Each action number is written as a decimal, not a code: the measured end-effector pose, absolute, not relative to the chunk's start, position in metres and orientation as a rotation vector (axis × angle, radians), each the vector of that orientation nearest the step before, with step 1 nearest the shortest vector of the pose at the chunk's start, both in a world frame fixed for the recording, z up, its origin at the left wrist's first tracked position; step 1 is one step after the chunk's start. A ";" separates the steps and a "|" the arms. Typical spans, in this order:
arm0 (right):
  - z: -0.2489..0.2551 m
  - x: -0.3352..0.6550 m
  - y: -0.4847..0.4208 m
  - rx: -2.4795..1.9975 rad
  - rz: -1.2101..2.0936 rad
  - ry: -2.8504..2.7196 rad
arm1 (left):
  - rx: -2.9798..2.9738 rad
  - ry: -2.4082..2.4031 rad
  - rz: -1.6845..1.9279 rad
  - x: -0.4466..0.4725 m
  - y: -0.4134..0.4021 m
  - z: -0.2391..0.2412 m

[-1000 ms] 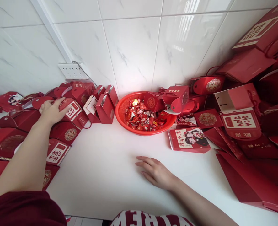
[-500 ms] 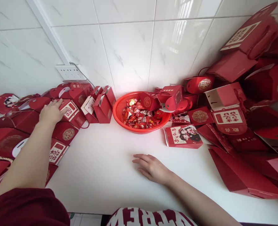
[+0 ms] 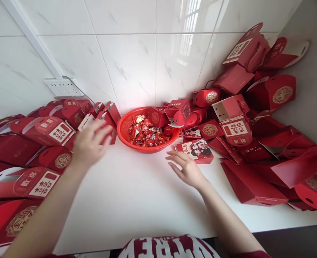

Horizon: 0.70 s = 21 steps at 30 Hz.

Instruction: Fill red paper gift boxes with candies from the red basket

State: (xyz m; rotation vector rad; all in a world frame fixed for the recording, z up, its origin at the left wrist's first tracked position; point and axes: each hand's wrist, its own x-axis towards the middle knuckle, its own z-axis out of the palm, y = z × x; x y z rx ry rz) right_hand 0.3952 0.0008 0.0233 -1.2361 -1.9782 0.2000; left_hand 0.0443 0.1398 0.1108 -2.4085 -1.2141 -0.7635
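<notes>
My left hand, a little blurred, is raised with fingers apart in front of the upright red paper boxes beside the basket. Nothing shows in it. My right hand hovers over the white table, its fingers spread and holding nothing. Just behind its fingertips lies a flat red box with a couple's picture. Between the hands and the wall stands a red plastic basket with wrapped candies in it. Small red gift boxes rest over its right rim.
Red gift boxes are crowded along the left of the white table. A taller heap of red boxes fills the right side up to the wall. A socket panel sits on the tiled wall.
My left hand has left the left-hand boxes and moved right, towards the upright boxes. My right hand has risen and shifted right, closer to the picture box. The view has turned rightward.
</notes>
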 end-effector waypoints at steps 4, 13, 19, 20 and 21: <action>0.036 0.427 0.011 -1.418 0.197 -1.900 | -3.129 -0.708 -0.608 0.103 0.081 0.018; 0.049 0.420 0.075 -1.687 0.002 -1.647 | -3.517 -0.590 -0.218 0.159 0.038 -0.035; 0.044 0.385 0.112 -2.067 -0.043 -1.441 | -3.571 -0.659 -0.146 0.153 0.042 -0.025; 0.042 0.384 0.115 -2.094 -0.086 -1.438 | -3.574 -0.664 -0.148 0.153 0.041 -0.025; 0.040 0.385 0.117 -2.104 -0.119 -1.438 | -3.577 -0.665 -0.147 0.152 0.041 -0.024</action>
